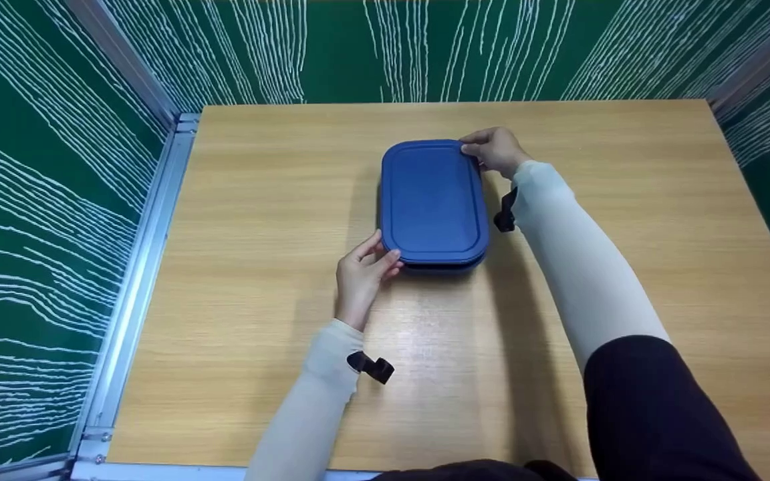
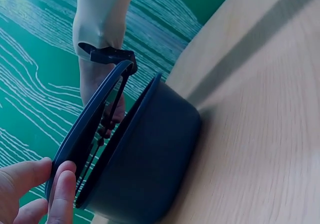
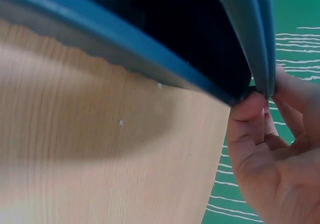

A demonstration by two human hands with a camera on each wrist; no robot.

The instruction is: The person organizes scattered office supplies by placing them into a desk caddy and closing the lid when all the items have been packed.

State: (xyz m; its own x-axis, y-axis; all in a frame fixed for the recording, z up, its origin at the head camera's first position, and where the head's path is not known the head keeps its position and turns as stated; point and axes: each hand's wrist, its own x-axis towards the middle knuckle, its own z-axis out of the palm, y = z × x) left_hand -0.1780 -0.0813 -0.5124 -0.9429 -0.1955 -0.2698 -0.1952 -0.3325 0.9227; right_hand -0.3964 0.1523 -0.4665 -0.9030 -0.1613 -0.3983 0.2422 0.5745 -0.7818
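A blue rectangular lid (image 1: 433,200) sits over a deep dark-blue container (image 2: 150,149) on the wooden table. In the left wrist view the lid is tilted, with a gap between it and the container's rim. My left hand (image 1: 360,280) pinches the lid's near left corner between thumb and fingers. At the far right corner, my right hand (image 1: 502,152) grips the lid's edge, its fingertips right at the container's rim in the right wrist view. Inside, the container is dark, and its contents are mostly hidden.
The wooden table (image 1: 258,200) reaches to green walls (image 1: 338,53) with white wavy lines. Metal framing (image 1: 138,267) runs along its left side. Black wrist straps (image 1: 371,366) hang from both pale sleeves.
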